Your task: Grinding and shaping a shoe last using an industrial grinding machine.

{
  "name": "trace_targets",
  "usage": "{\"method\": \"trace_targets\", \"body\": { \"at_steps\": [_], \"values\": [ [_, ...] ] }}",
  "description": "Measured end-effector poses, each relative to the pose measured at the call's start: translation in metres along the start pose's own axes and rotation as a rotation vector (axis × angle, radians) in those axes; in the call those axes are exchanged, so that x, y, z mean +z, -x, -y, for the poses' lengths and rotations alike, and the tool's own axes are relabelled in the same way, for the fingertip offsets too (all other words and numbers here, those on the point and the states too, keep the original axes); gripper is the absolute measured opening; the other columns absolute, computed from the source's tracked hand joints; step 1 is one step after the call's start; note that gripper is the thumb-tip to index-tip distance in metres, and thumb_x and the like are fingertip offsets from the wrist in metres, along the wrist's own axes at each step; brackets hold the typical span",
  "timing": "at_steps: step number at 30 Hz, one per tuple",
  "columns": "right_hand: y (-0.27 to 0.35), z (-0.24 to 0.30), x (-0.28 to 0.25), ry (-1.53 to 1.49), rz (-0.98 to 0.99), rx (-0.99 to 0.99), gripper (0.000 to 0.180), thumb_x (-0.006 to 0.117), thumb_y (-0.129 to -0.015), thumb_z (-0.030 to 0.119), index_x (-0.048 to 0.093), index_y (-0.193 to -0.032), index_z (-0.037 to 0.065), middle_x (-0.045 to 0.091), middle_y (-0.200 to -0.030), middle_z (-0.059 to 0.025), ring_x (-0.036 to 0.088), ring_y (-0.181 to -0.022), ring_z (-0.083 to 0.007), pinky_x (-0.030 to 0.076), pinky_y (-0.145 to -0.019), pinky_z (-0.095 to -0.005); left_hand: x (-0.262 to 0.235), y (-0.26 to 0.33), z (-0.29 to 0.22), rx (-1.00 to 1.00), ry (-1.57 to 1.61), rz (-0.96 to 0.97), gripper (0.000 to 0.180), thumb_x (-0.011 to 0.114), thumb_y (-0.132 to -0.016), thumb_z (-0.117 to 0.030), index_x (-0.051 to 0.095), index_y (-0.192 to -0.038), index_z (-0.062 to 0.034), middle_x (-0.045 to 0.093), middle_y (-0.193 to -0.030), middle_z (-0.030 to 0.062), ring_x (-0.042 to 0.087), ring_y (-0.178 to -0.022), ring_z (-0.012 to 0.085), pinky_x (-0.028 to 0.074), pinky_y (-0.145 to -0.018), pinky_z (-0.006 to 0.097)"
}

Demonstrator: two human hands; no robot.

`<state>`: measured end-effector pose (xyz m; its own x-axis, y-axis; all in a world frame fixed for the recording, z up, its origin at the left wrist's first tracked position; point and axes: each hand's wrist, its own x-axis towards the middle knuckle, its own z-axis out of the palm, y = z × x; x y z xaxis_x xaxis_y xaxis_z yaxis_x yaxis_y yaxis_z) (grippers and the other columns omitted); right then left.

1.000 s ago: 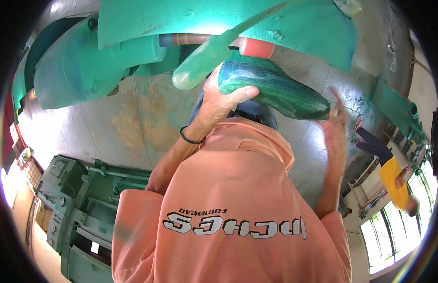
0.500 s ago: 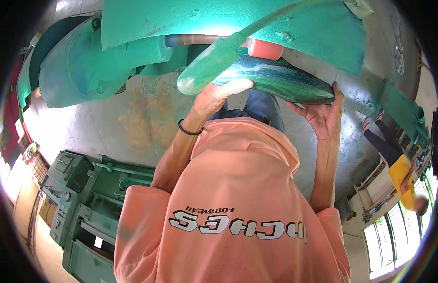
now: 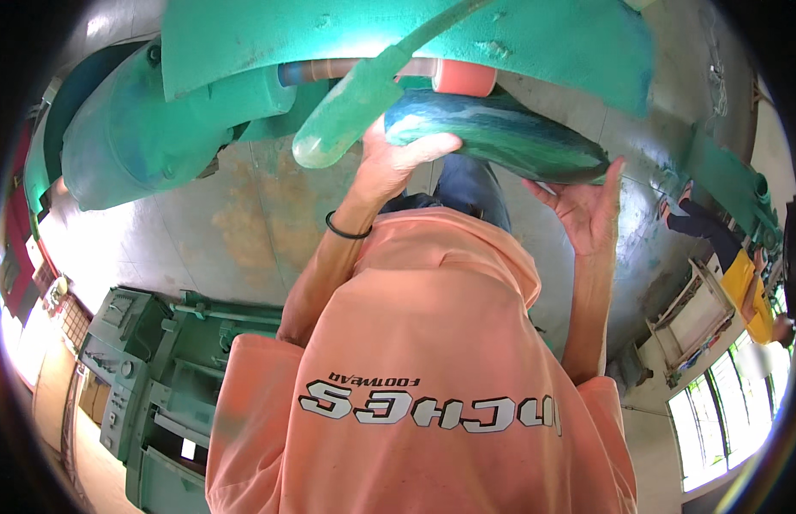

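Observation:
My left hand [image 3: 398, 158], with a black band on the wrist, grips the near end of a dark green and blue streaked rubbery slab [image 3: 509, 133]. The slab lies against the big green machine [image 3: 398, 34], just below its orange-red roller [image 3: 464, 79]. My right hand [image 3: 586, 210] is spread flat, palm toward the slab's right end, with its fingertips touching the end. A pale green bar [image 3: 346, 111] slants down beside my left hand. My orange shirt [image 3: 432, 360] fills the lower middle of the view.
A green rounded housing [image 3: 149, 137] sits at the left. Another green machine [image 3: 149, 377] stands at the lower left on the stained concrete floor [image 3: 235, 223]. A person in a yellow top [image 3: 745, 287] is at the right edge, near a bright window [image 3: 723, 411].
The slab has risen closer to the roller. My right hand came in from the side and now touches the slab's right end. My left hand kept its grip.

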<state>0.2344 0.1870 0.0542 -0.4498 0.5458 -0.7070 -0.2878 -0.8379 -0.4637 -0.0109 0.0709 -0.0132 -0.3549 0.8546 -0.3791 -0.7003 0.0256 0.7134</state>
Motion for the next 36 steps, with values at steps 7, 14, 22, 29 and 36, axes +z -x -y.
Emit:
{"method": "trace_targets", "body": {
  "at_steps": [7, 14, 22, 29, 36],
  "values": [
    [-0.016, -0.015, 0.023, 0.025, -0.016, 0.005, 0.081, 0.07, -0.091, 0.052, 0.042, -0.139, -0.006, 0.051, -0.14, -0.0284, 0.055, -0.126, -0.0438, 0.052, -0.1, -0.0633, -0.046, 0.003, 0.004, -0.078, 0.099, -0.003, 0.043, 0.077, -0.08, 0.007, 0.063, -0.119, -0.0027, 0.069, -0.111, 0.007, 0.068, -0.101, 0.0189, 0.057, -0.089, 0.033],
    [-0.015, -0.015, 0.021, -0.01, -0.015, -0.002, 0.079, 0.071, -0.091, 0.05, 0.043, -0.138, -0.006, 0.052, -0.139, -0.0288, 0.055, -0.126, -0.0446, 0.052, -0.099, -0.0639, -0.041, 0.002, -0.002, -0.129, 0.096, 0.008, 0.041, 0.074, -0.081, 0.009, 0.062, -0.119, -0.002, 0.069, -0.11, 0.0074, 0.068, -0.101, 0.0187, 0.058, -0.088, 0.033],
    [-0.008, -0.01, 0.014, -0.041, -0.047, -0.001, 0.08, 0.071, -0.091, 0.049, 0.04, -0.141, -0.005, 0.048, -0.143, -0.0288, 0.049, -0.132, -0.0458, 0.048, -0.102, -0.0666, -0.024, -0.001, -0.005, -0.162, 0.052, 0.052, 0.049, 0.076, -0.081, 0.008, 0.058, -0.125, -0.0018, 0.068, -0.113, 0.0072, 0.067, -0.103, 0.0179, 0.055, -0.092, 0.033],
    [0.006, -0.001, 0.004, -0.03, -0.032, -0.024, 0.082, 0.068, -0.093, 0.051, 0.038, -0.142, -0.006, 0.046, -0.144, -0.0287, 0.049, -0.132, -0.0463, 0.047, -0.105, -0.0648, 0.004, -0.003, -0.012, -0.068, -0.026, 0.031, 0.055, 0.086, -0.074, 0.001, 0.061, -0.123, -0.0021, 0.07, -0.108, 0.0056, 0.068, -0.098, 0.0158, 0.056, -0.085, 0.031],
    [-0.002, -0.011, 0.025, 0.062, -0.034, -0.044, 0.085, 0.067, -0.092, 0.054, 0.037, -0.144, -0.006, 0.046, -0.145, -0.0283, 0.049, -0.132, -0.0452, 0.046, -0.106, -0.0638, -0.027, -0.001, -0.011, -0.177, 0.028, 0.003, 0.06, 0.083, -0.076, 0.004, 0.056, -0.129, -0.0028, 0.068, -0.113, 0.006, 0.066, -0.102, 0.0164, 0.054, -0.09, 0.031]
  ]
}}
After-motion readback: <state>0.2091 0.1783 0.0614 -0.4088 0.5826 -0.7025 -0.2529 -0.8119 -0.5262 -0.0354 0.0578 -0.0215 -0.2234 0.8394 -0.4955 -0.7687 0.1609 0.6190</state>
